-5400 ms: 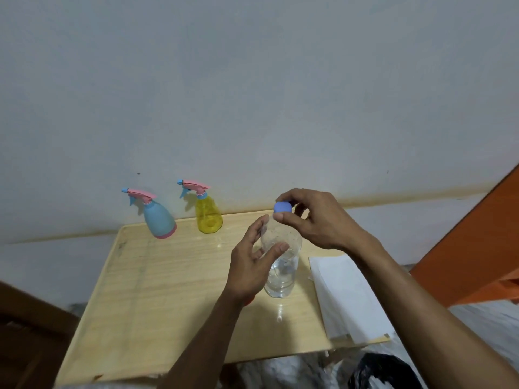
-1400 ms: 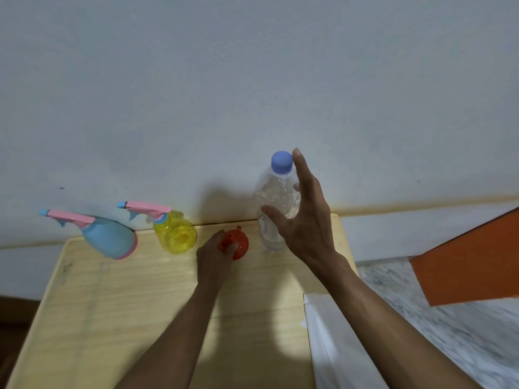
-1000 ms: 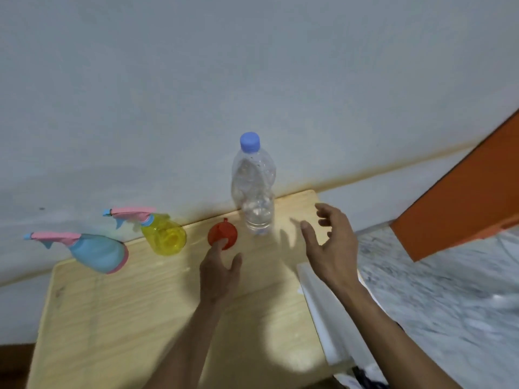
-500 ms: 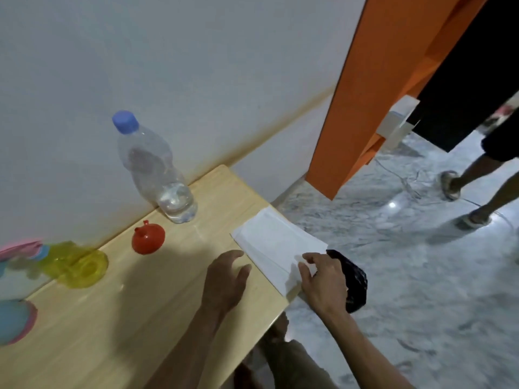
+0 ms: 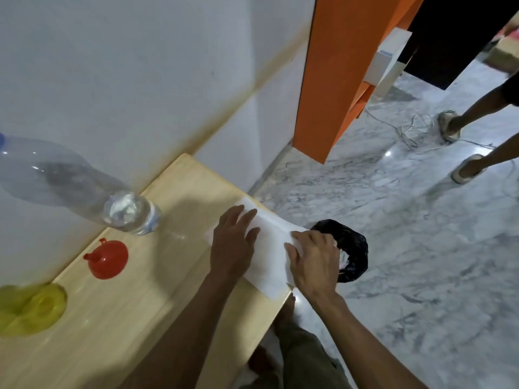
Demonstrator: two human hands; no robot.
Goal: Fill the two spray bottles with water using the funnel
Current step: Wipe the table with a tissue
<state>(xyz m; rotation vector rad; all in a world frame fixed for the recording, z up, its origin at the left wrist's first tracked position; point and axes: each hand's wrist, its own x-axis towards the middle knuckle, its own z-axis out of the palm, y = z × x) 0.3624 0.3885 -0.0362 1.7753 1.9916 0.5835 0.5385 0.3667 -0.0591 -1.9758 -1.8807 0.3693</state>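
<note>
A clear water bottle [image 5: 84,189] with a little water stands at the back of the wooden table [image 5: 134,313], by the wall. In front of it the red funnel [image 5: 108,258] lies mouth down. The yellow spray bottle [image 5: 31,308] sits at the far left edge, partly cut off; the blue spray bottle is out of view. My left hand [image 5: 233,245] lies flat, fingers spread, on a white stack of tissues [image 5: 268,256] at the table's right end. My right hand [image 5: 311,259] pinches the stack's right edge.
A black-lined bin [image 5: 352,248] stands on the marble floor just right of the table. An orange cabinet [image 5: 337,68] rises behind. Another person's legs [image 5: 474,113] and a loose cable [image 5: 415,130] are at the far right. My own knee shows under the table edge.
The view swung right and down, away from the spray bottles. Both hands left the bottle and funnel and came down onto the white tissues, the right hand taking its edge.
</note>
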